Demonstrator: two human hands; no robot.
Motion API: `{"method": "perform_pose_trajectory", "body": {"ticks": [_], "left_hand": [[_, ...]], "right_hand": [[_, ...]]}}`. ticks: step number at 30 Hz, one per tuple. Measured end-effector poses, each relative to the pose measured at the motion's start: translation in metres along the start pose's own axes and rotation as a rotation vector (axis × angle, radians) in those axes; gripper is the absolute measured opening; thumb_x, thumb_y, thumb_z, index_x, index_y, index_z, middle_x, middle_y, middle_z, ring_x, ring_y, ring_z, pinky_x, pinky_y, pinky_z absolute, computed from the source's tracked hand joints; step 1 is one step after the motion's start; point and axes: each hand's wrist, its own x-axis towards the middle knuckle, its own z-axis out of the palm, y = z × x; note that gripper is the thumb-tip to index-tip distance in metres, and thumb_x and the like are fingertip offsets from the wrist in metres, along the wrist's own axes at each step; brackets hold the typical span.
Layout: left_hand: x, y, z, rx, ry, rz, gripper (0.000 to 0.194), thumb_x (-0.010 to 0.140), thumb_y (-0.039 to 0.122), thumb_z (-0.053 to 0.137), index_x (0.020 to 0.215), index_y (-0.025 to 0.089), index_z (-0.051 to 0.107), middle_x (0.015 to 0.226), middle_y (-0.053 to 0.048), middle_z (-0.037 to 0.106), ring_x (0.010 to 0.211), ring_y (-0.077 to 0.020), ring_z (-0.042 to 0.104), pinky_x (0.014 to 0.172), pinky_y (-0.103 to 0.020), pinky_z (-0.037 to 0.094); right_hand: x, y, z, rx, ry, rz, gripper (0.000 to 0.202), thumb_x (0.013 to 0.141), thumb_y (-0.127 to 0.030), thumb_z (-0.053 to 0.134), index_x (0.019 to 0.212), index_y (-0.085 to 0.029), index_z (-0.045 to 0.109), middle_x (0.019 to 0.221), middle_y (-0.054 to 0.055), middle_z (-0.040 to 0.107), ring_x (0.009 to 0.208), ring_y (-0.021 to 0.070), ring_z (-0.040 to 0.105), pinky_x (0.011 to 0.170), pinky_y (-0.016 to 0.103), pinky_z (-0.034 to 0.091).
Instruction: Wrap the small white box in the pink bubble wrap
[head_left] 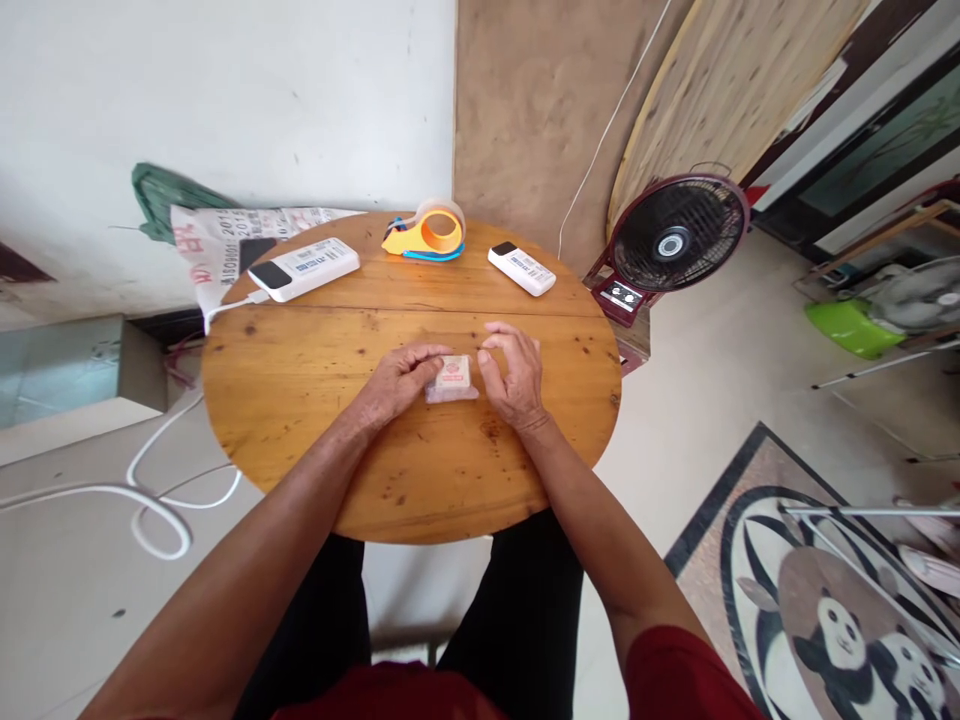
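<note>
A small square white packet (454,372) with red print lies on the round wooden table (300,370), with clear plastic film bunched along its near edge. My left hand (401,382) grips its left side, the thumb on top and the fingers stretched along the far edge. Just right of the packet is my right hand (514,378), apart from it, with thumb and fingers parted and bent and nothing between them. What is inside the packet cannot be made out.
Toward the table's far edge are a white power bank (315,268) with a cable plugged in, a yellow-and-blue tape dispenser (427,238) and a second power bank (523,268). A dark red fan (671,240) stands to the right. White cable (161,490) loops over the floor at left.
</note>
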Motion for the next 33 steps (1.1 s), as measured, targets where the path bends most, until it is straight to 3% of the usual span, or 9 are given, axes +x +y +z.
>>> {"method": "perform_pose_trajectory", "body": {"ticks": [4,10,16,24,28,33], "left_hand": [[0.001,-0.001,-0.001,-0.001,0.066,0.016,0.042,0.082,0.046,0.061,0.110,0.017,0.071,0.116,-0.007,0.070,0.109,-0.0252,0.061,0.101,-0.039,0.044],[0.004,-0.004,-0.004,-0.085,0.209,-0.008,0.038,0.075,0.043,0.067,0.101,0.016,0.073,0.111,-0.007,0.072,0.108,-0.0252,0.062,0.103,-0.039,0.043],[0.005,-0.004,-0.007,-0.076,0.306,-0.083,0.035,0.069,0.038,0.070,0.094,0.014,0.073,0.097,-0.007,0.074,0.094,-0.0232,0.064,0.094,-0.036,0.048],[0.002,0.003,-0.005,-0.076,0.289,-0.113,0.040,0.066,0.043,0.072,0.094,0.014,0.071,0.090,-0.006,0.071,0.082,-0.0204,0.063,0.079,-0.032,0.050],[0.002,0.000,-0.004,-0.026,0.283,-0.035,0.038,0.068,0.043,0.072,0.093,0.014,0.070,0.088,-0.006,0.069,0.077,-0.0182,0.061,0.074,-0.031,0.049],[-0.004,0.002,-0.001,0.235,0.384,0.300,0.017,0.075,0.034,0.065,0.078,0.018,0.068,0.073,-0.001,0.061,0.067,-0.0140,0.055,0.067,-0.028,0.047]], "right_hand": [[0.002,0.001,0.000,-0.010,-0.037,0.039,0.015,0.095,-0.028,0.043,0.098,-0.021,0.055,0.117,0.010,0.065,0.111,0.0215,0.059,0.096,0.037,0.037],[0.001,0.001,0.000,0.013,-0.029,0.052,0.018,0.096,-0.027,0.040,0.098,-0.021,0.056,0.117,0.010,0.065,0.113,0.0199,0.059,0.097,0.036,0.038],[0.002,0.001,0.000,0.029,-0.036,0.056,0.015,0.093,-0.027,0.044,0.100,-0.021,0.057,0.116,0.010,0.066,0.111,0.0210,0.060,0.096,0.037,0.039],[0.004,0.001,0.002,0.136,-0.046,0.135,0.014,0.091,-0.027,0.048,0.095,-0.021,0.060,0.112,0.008,0.068,0.108,0.0211,0.061,0.097,0.037,0.039],[0.004,0.006,0.007,0.176,-0.072,0.231,0.018,0.091,-0.031,0.048,0.096,-0.021,0.062,0.106,0.007,0.071,0.104,0.0207,0.063,0.097,0.036,0.042],[0.002,0.017,0.016,0.286,-0.090,0.385,0.024,0.091,-0.037,0.049,0.099,-0.021,0.064,0.103,0.006,0.071,0.098,0.0196,0.065,0.090,0.034,0.049]]}}
